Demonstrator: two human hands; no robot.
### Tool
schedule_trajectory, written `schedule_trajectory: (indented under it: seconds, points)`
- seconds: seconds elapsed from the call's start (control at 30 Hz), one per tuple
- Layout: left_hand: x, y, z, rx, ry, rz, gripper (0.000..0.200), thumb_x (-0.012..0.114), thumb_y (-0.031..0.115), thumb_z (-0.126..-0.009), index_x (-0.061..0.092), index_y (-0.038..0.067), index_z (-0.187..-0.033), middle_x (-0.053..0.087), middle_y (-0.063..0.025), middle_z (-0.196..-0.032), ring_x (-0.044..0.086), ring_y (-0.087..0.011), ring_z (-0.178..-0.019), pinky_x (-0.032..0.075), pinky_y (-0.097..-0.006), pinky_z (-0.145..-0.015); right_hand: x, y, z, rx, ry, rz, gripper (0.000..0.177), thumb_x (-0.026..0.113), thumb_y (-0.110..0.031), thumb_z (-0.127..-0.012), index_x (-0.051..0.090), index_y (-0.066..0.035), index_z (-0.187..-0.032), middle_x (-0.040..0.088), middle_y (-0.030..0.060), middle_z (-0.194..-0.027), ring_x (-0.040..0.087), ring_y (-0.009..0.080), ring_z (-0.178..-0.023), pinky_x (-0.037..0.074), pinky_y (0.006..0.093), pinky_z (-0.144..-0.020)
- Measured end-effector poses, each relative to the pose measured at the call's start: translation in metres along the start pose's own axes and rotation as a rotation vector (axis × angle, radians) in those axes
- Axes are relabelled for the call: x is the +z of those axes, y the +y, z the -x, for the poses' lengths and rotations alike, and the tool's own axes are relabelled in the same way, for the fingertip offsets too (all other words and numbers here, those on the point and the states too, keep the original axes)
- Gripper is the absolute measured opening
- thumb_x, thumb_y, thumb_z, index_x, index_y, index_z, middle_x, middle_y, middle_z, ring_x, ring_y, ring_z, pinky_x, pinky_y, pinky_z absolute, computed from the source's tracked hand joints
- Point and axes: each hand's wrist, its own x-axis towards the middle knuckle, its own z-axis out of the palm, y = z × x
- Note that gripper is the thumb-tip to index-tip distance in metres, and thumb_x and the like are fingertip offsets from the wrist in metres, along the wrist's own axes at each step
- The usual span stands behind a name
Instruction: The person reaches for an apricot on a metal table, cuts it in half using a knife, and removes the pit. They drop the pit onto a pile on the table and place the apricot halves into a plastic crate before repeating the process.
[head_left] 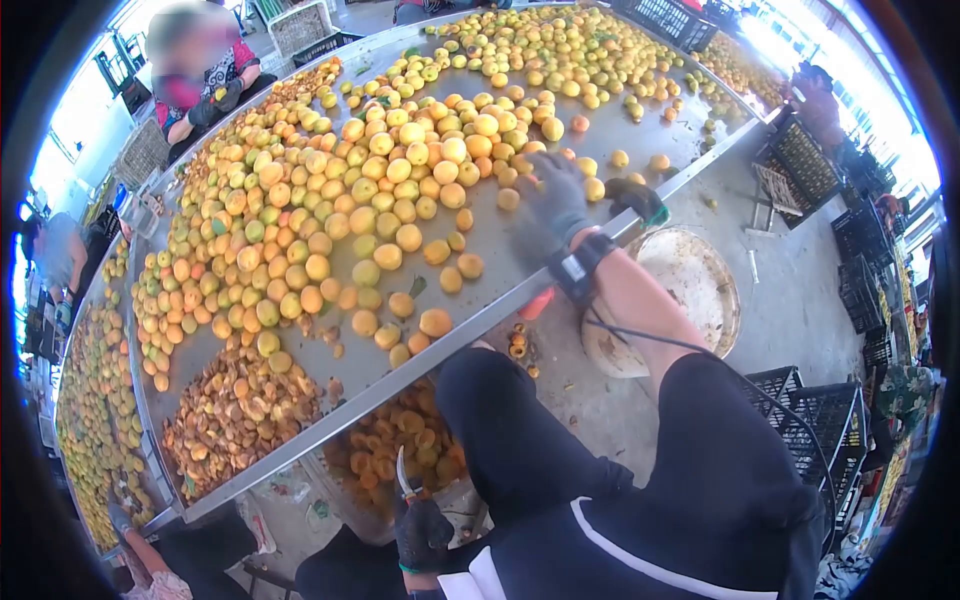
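Note:
My right hand point(556, 198), in a grey glove with a dark wrist strap, reaches over the near edge of the metal table point(620, 225). Motion blurs its fingers, which are beside loose apricots point(590, 188). Low in the view, my left hand point(424, 532), in a dark glove, is closed around a knife point(402, 470), its curved blade pointing up. Whole yellow-orange apricots point(380, 180) cover much of the tabletop. A heap of brownish apricot pieces or stones point(245, 410) lies at the table's near left. Under the edge, a container holds orange apricot halves point(400, 445).
A black glove with green trim point(640, 198) lies on the table edge, above a large white tub point(735, 310). Black crates point(815, 420) are stacked at right. A cable runs from my right wrist. Co-workers point(215, 75) are around the table; one's gloved hand point(120, 515) shows lower left.

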Motion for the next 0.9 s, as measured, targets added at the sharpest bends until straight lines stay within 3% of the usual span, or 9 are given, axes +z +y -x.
schedule_trajectory:
  seconds: [0.07, 0.13, 0.23, 0.3, 0.43, 0.5, 0.67, 0.77, 0.9]
  points:
    - [-0.007, -0.003, -0.002, -0.006, -0.007, -0.012, 0.036, 0.054, 0.026, -0.098, 0.046, 0.014, -0.131, 0.038, 0.0021, -0.056, 0.033, -0.0096, -0.036, 0.026, -0.0252, -0.035, -0.009, 0.025, -0.015, 0.018, 0.077, 0.182, 0.047, 0.065, -0.040, -0.084, 0.060, -0.016, -0.124, 0.056, 0.0128, -0.129, 0.054, 0.0345, -0.118, 0.041, 0.0424, -0.099]
    - [-0.005, -0.002, -0.007, -0.004, -0.036, -0.080, 0.040, 0.054, 0.030, -0.098, 0.042, 0.017, -0.133, 0.037, 0.0005, -0.054, 0.034, -0.0108, -0.036, 0.025, -0.0265, -0.033, -0.012, 0.041, -0.027, 0.546, -0.126, 0.334, 0.049, 0.059, -0.053, -0.085, 0.061, -0.023, -0.124, 0.036, 0.0173, -0.149, 0.041, 0.0362, -0.133, 0.035, 0.0421, -0.107]
    - [-0.028, -0.008, -0.013, 0.003, -0.086, 0.021, 0.043, 0.060, 0.021, -0.093, 0.042, 0.010, -0.131, 0.042, -0.0029, -0.058, 0.035, -0.0114, -0.035, 0.027, -0.0261, -0.032, -0.014, 0.053, -0.030, 0.594, -0.352, 0.141, 0.056, 0.054, -0.063, -0.083, 0.060, -0.027, -0.125, 0.027, 0.0176, -0.154, 0.042, 0.0371, -0.133, 0.034, 0.0417, -0.108]
    - [-0.034, -0.004, -0.019, 0.031, -0.166, 0.082, 0.050, 0.063, 0.021, -0.092, 0.040, 0.009, -0.134, 0.045, -0.0045, -0.060, 0.038, -0.0116, -0.036, 0.028, -0.0258, -0.031, 0.003, 0.051, -0.025, 0.557, -0.333, 0.257, 0.052, 0.058, -0.057, -0.085, 0.060, -0.024, -0.125, 0.040, 0.0175, -0.146, 0.046, 0.0349, -0.129, 0.036, 0.0427, -0.107]
    - [0.027, 0.042, -0.011, 0.067, 0.024, 0.020, 0.017, 0.064, 0.028, -0.094, 0.062, 0.022, -0.110, 0.057, 0.0092, -0.082, 0.042, -0.0057, -0.056, 0.036, -0.0236, -0.047, 0.018, 0.026, -0.012, 0.377, -0.345, 0.017, 0.042, 0.059, -0.048, -0.087, 0.063, -0.015, -0.114, 0.052, 0.0138, -0.130, 0.055, 0.0360, -0.113, 0.044, 0.0441, -0.096]
    - [0.074, 0.082, -0.023, 0.209, 0.050, -0.154, 0.022, 0.061, 0.023, -0.096, 0.056, 0.015, -0.116, 0.055, 0.0042, -0.077, 0.041, -0.0060, -0.052, 0.033, -0.0222, -0.043, 0.016, 0.003, 0.002, 0.339, -0.347, -0.047, 0.040, 0.060, -0.045, -0.088, 0.064, -0.013, -0.111, 0.055, 0.0129, -0.126, 0.057, 0.0362, -0.109, 0.046, 0.0445, -0.094]
    - [0.100, 0.139, -0.083, 0.530, -0.094, -0.348, 0.053, 0.064, 0.020, -0.091, 0.040, 0.008, -0.136, 0.045, -0.0040, -0.061, 0.039, -0.0104, -0.037, 0.030, -0.0241, -0.032, -0.007, -0.035, -0.009, -0.316, -0.221, -0.246, 0.027, 0.058, -0.015, -0.089, 0.060, -0.015, -0.115, 0.062, 0.0089, -0.107, 0.061, 0.0339, -0.095, 0.052, 0.0408, -0.077]
    - [0.118, 0.154, -0.108, 0.628, 0.055, -0.554, 0.054, 0.064, 0.017, -0.090, 0.040, 0.006, -0.137, 0.046, -0.0024, -0.063, 0.039, -0.0084, -0.038, 0.031, -0.0222, -0.032, 0.007, 0.014, -0.036, -0.156, -0.158, 0.003, 0.033, 0.059, -0.007, -0.081, 0.061, -0.013, -0.113, 0.060, 0.0095, -0.107, 0.061, 0.0325, -0.093, 0.052, 0.0401, -0.077]
    - [0.103, 0.141, -0.134, 0.555, 0.103, -0.489, 0.047, 0.059, 0.013, -0.091, 0.042, 0.005, -0.134, 0.047, 0.0006, -0.065, 0.040, -0.0058, -0.042, 0.031, -0.0197, -0.034, -0.043, 0.074, -0.052, 0.167, -0.489, 0.364, 0.035, 0.065, -0.013, -0.074, 0.064, -0.009, -0.109, 0.059, 0.0118, -0.114, 0.061, 0.0320, -0.102, 0.049, 0.0399, -0.086]
